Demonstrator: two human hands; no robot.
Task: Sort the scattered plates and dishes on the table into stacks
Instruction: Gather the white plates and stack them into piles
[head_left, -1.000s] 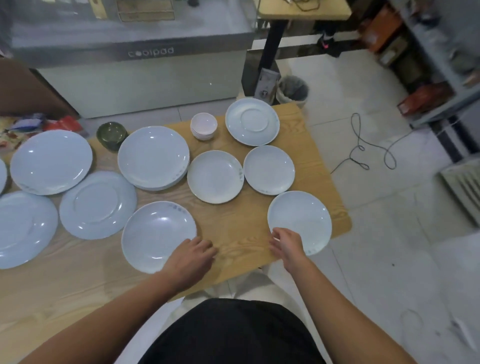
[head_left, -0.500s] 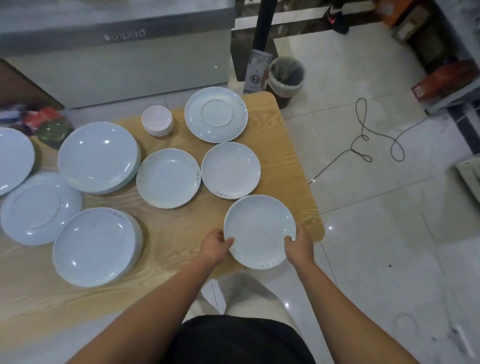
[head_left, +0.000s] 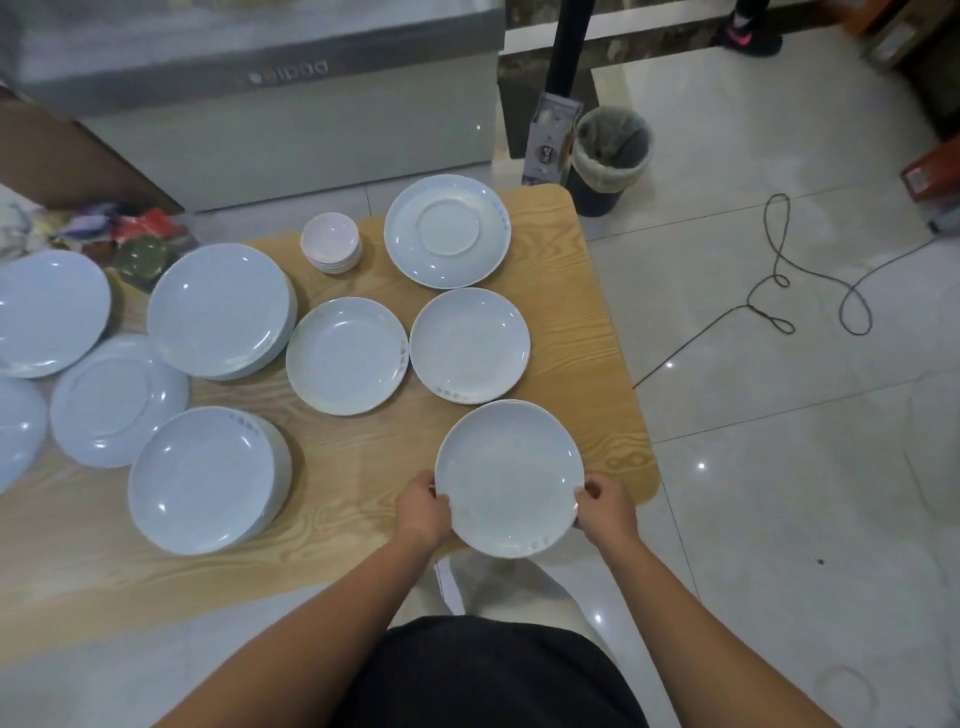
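At the wooden table (head_left: 597, 364), left hand (head_left: 423, 512) and right hand (head_left: 605, 506) each have a curled grip on the white plate (head_left: 509, 478).

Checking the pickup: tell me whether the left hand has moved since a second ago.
Yes. The left hand left the near stack of plates and went right; it now grips the left rim of the rightmost plate.
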